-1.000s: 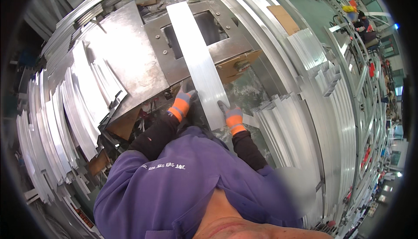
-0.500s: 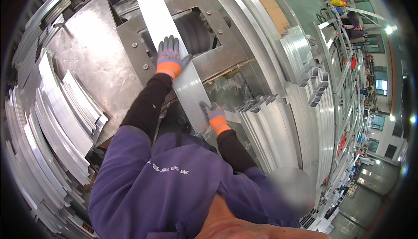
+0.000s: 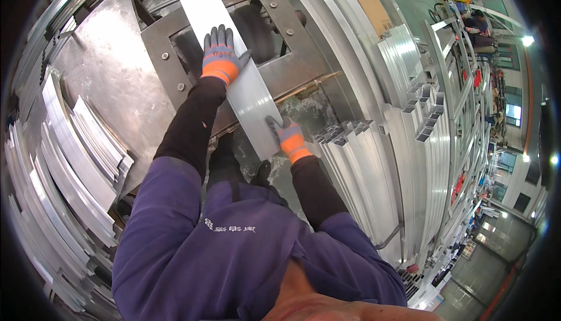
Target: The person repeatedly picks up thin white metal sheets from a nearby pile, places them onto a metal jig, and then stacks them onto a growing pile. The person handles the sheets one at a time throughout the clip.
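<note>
Stacked aluminium profiles (image 3: 87, 163) crowd both sides of our steel counter (image 3: 111, 81) as we press a long flat metal strip (image 3: 234, 64) down on it.

Our left hand (image 3: 220, 57), gloved in grey and orange, reaches far forward with the arm nearly straight, its fingers (image 3: 221, 35) spread wide and lying flat on the strip where it crosses the counter's rectangular frame opening (image 3: 257, 26). Our right hand (image 3: 286, 135) stays close to the body with the elbow bent, its fingers (image 3: 273, 123) curled around the strip's near end, gripping its edge. Square tube sections (image 3: 350, 145) stand just right of that hand.
</note>
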{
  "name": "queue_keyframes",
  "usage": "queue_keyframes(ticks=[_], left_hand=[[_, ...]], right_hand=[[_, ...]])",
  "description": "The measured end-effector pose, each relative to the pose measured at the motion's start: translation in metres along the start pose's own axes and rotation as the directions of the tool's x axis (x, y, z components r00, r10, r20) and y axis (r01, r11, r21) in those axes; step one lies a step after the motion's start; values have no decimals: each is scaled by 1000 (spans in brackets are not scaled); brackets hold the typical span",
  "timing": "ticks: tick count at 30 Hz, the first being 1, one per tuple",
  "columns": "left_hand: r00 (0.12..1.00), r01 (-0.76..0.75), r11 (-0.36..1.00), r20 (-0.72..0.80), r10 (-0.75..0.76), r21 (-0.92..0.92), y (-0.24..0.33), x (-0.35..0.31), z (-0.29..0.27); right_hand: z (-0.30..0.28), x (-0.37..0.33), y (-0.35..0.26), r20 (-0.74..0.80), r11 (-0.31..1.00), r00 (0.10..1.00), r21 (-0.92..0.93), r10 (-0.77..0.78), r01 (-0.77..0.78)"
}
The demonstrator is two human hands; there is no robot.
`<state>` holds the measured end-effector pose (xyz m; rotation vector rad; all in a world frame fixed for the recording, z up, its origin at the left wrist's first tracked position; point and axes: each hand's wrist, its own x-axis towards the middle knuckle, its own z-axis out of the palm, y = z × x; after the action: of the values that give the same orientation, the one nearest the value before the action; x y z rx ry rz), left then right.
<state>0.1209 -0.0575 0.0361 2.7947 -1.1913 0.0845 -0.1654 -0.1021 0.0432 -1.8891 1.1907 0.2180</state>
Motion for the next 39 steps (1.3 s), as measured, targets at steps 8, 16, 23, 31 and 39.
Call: queue_keyframes(ticks=[8, 16, 23, 31, 39], left_hand=[[1000, 15, 998, 22, -14, -60, 93, -118, -5], [996, 28, 987, 91, -14, -159, 202, -232, 1], [968, 183, 951, 214, -130, -248, 232, -246, -20], [747, 336, -162, 367, -554, -928, 132, -182, 8], [789, 390, 426, 58, -611, -816, 66, -146, -2]], right_hand=[[-14, -66, 145, 47, 1000, 999, 5, -12, 12], [-58, -145, 272, 115, 984, 979, -80, 170, -162], [-80, -162, 317, 265, 996, 963, 60, 50, -68], [-41, -138, 217, -17, 904, 910, 116, -413, 412], [-11, -35, 89, 127, 997, 992, 79, -7, -3]])
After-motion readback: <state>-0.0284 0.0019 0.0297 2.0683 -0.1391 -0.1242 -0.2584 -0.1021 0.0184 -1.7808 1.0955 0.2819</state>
